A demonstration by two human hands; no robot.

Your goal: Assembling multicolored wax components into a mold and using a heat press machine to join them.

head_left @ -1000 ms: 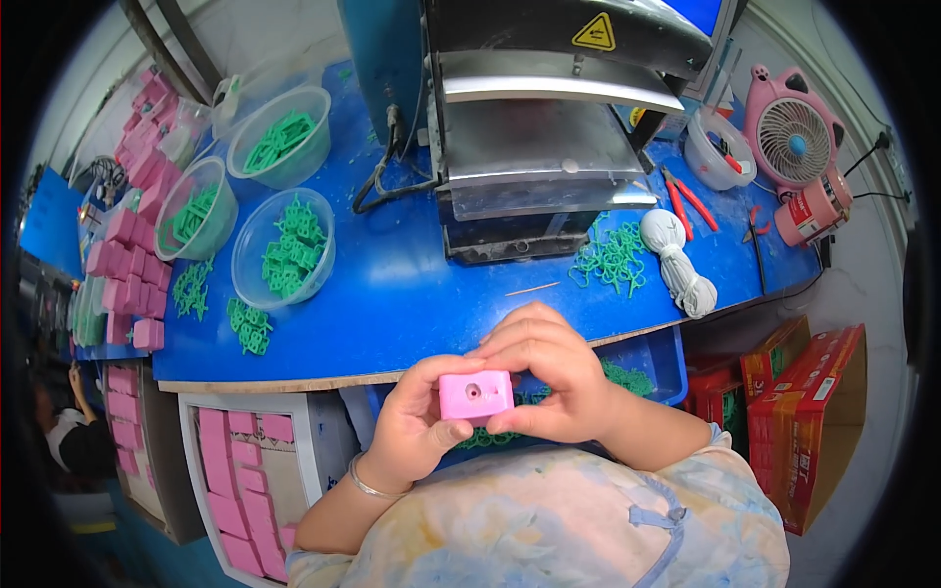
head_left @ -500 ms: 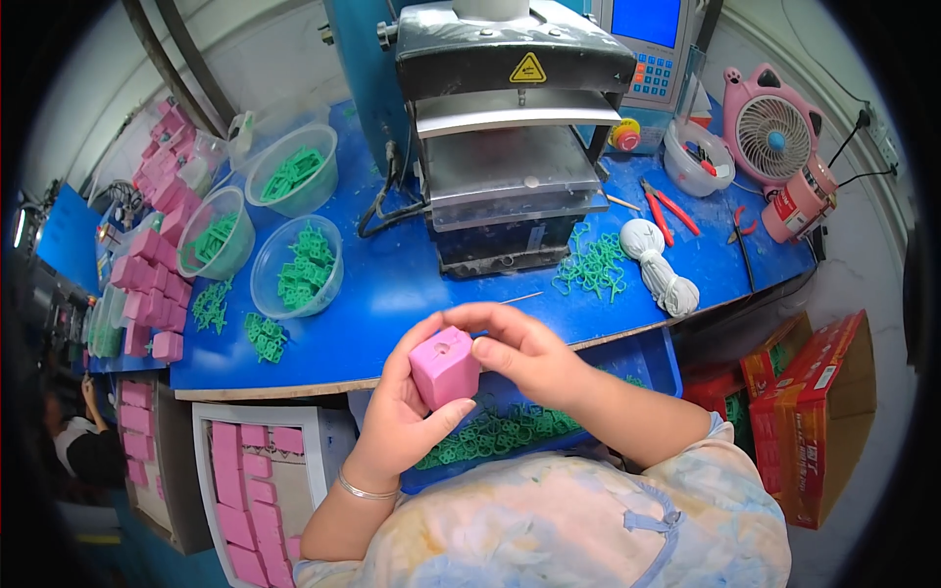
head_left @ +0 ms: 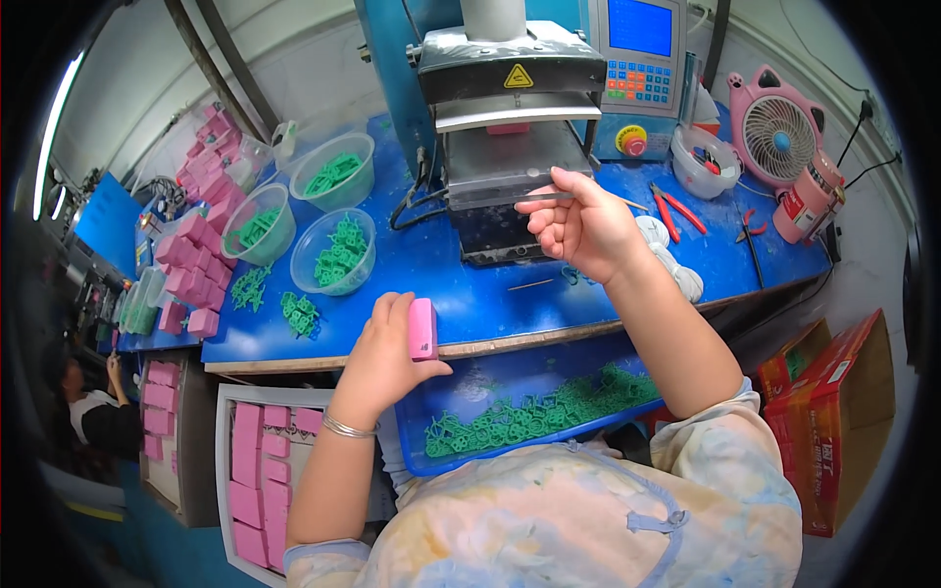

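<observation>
My left hand point(head_left: 380, 351) is closed around a pink block point(head_left: 422, 328) at the table's front edge, thumb below it and fingers along its far side. A small dark mark shows near the block's lower end. My right hand point(head_left: 585, 227) is raised in front of the press point(head_left: 510, 176), with curled fingers and the thumb on top. Between thumb and fingers is a thin grey strip point(head_left: 544, 197); its exact kind is unclear. Inside the press gap, a pink piece point(head_left: 508, 128) shows below the upper plate. A thin stick point(head_left: 530, 285) lies on the table.
Clear tubs point(head_left: 333, 252) of green pieces and stacked pink blocks point(head_left: 191, 260) stand left. A blue tray point(head_left: 490, 392) of green pieces sits below the edge. Red-handled pliers point(head_left: 676, 211), a white bundle point(head_left: 676, 269) and a pink fan point(head_left: 776, 127) are right.
My hands have parted. The left keeps the pink block, lower and turned; the right has moved up toward the press and now has a thin strip. The view has shifted slightly.
</observation>
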